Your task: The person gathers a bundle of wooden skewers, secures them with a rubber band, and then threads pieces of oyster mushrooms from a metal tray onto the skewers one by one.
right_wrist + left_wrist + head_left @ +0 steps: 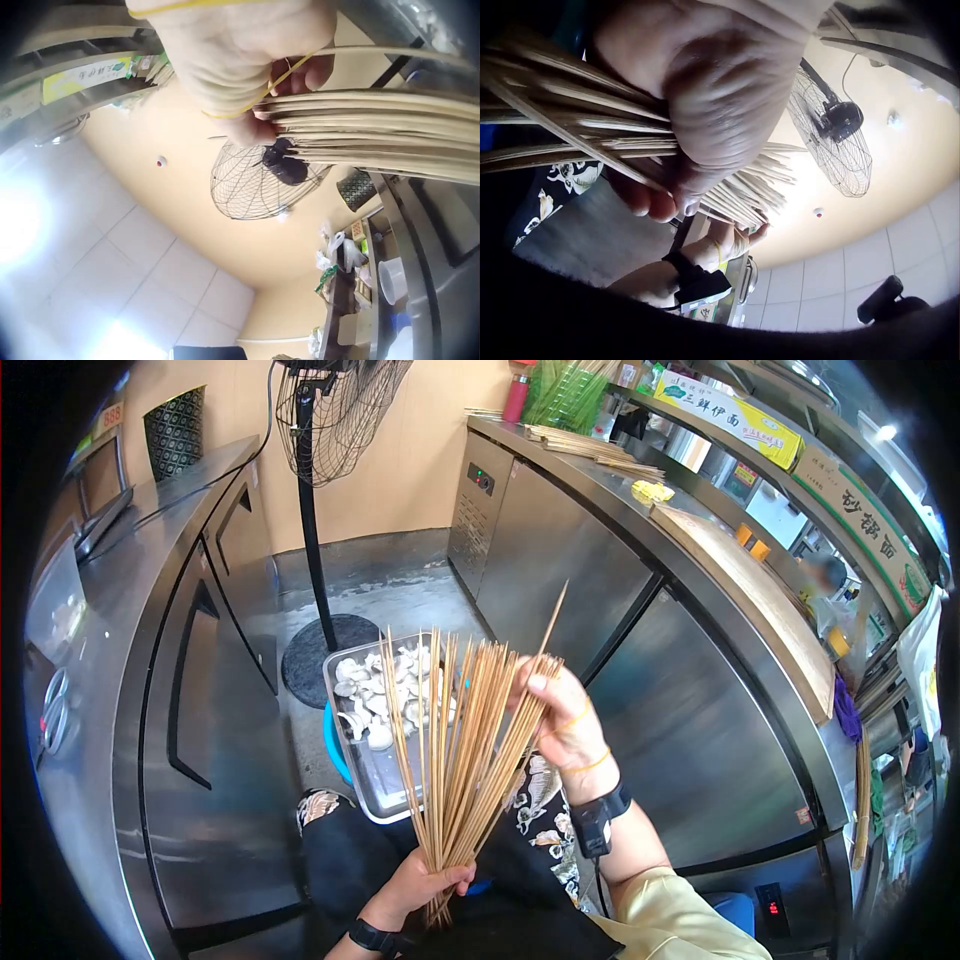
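A big bundle of wooden skewers [470, 730] fans upward in front of the body in the head view. My left hand [420, 882] grips it near the lower ends, fingers wrapped round the sticks. Up at the top right of the fan, my right hand [560, 710] pinches the upper ends of several skewers between thumb and fingers. One skewer [553, 618] pokes up higher than the others beside the thumb. Behind the bundle, a clear plastic tub [395, 807] holds white mushroom-like pieces [375, 695], partly hidden by the sticks.
A blue basin [335, 745] shows under the tub. On the floor beyond stands a fan with a round black base [330, 660]. Steel counters flank both sides; the right one carries a wooden board [750, 590] and more skewers [590, 448].
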Motion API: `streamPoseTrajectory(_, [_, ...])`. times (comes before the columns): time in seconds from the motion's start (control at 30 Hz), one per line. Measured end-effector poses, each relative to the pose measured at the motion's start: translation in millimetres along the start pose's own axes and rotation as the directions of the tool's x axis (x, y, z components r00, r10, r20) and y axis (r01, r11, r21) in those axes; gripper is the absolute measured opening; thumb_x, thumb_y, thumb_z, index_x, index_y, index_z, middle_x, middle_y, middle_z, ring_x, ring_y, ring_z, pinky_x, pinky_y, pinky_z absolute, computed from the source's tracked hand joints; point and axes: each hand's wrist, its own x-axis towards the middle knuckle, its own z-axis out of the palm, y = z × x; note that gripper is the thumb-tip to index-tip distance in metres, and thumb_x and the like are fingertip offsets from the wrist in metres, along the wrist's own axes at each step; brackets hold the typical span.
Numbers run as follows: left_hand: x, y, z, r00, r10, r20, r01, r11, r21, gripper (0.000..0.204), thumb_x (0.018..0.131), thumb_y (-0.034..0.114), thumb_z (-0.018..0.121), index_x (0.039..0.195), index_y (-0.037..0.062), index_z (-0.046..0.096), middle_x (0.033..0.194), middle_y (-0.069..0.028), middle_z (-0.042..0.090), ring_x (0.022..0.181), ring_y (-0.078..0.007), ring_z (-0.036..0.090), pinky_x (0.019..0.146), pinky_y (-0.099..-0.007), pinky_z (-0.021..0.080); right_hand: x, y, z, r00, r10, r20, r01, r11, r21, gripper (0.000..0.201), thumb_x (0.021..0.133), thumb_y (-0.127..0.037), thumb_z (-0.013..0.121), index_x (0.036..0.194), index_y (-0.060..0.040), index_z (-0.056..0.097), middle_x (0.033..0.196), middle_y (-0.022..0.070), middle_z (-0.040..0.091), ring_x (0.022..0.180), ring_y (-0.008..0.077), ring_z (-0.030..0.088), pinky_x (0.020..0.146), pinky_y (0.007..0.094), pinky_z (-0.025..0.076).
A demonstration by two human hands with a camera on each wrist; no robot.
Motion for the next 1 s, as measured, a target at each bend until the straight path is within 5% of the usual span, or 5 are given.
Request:
streamPoseTrajectory(0.23, [2.3,-5.9,-5.6,0.999,0.036,-0.038,-0.037,0.999,-0.028,0.023,0.083,0.014,0.067,0.096,0.0004,0.055,0.076,-0.0059,0.057,0.064,-0.0122,0.056,0.059,-0.0256,0.049,25.7,-86.4,-14.1,0.949,-0.314,-0.016,0.314,0.944,0.102,0.01,0.084,-0.012,0.062,0.09,-0.0049,0.059,0.098,0.007,0.06,0.088,0.0162,0.056,0.08,0.0302,0.047])
streamPoseTrajectory(0.4, [1.2,-3.0,-5.6,0.998,0.048,-0.043,-0.05,0.998,-0.044,0.025,0.084,0.015,0.066,0.099,0.0002,0.054,0.077,-0.0053,0.057,0.065,-0.012,0.056,0.059,-0.025,0.049,0.9,-119.6,-18.2,0.923,-0.377,0.082,0.332,0.884,0.331,0.01,0.093,-0.016,0.051,0.094,-0.0061,0.053,0.077,0.0034,0.05,0.064,0.0098,0.045,0.056,0.0212,0.041])
streamPoseTrajectory(0.57, [4.1,-1.6,-2.5,0.998,0.042,-0.045,-0.043,0.999,-0.02,0.018,0.086,0.012,0.064,0.097,0.0001,0.055,0.079,-0.0046,0.057,0.066,-0.0108,0.056,0.06,-0.0242,0.049,-17.2,-50.2,9.1,0.993,-0.081,-0.091,0.07,0.99,-0.119,0.021,0.093,-0.019,0.053,0.109,-0.0059,0.051,0.068,-0.0015,0.047,0.053,0.0056,0.038,0.049,0.018,0.033])
streamPoseTrajectory(0.7, [1.2,-1.3,-0.5,0.997,0.033,-0.069,-0.033,0.999,0.003,0.014,0.087,0.01,0.062,0.095,0.0004,0.056,0.08,-0.0043,0.058,0.066,-0.0104,0.057,0.061,-0.0241,0.049,-21.5,-8.5,15.9,0.995,0.1,-0.018,-0.101,0.994,-0.043,0.022,0.094,-0.015,0.051,0.112,-0.0039,0.051,0.064,-0.0021,0.044,0.05,0.0044,0.034,0.047,0.0173,0.029])
streamPoseTrajectory(1.0, [0.0,-11.5,-2.1,0.987,0.029,-0.156,-0.005,0.989,0.151,0.018,0.085,0.01,0.064,0.097,-0.0001,0.055,0.08,-0.0054,0.058,0.067,-0.013,0.058,0.06,-0.0257,0.05,-17.8,1.7,36.3,0.998,-0.057,-0.041,0.027,0.85,-0.526,0.017,0.084,-0.009,0.067,0.095,-0.002,0.056,0.073,-0.0058,0.055,0.064,-0.0006,0.048,0.059,0.014,0.038])
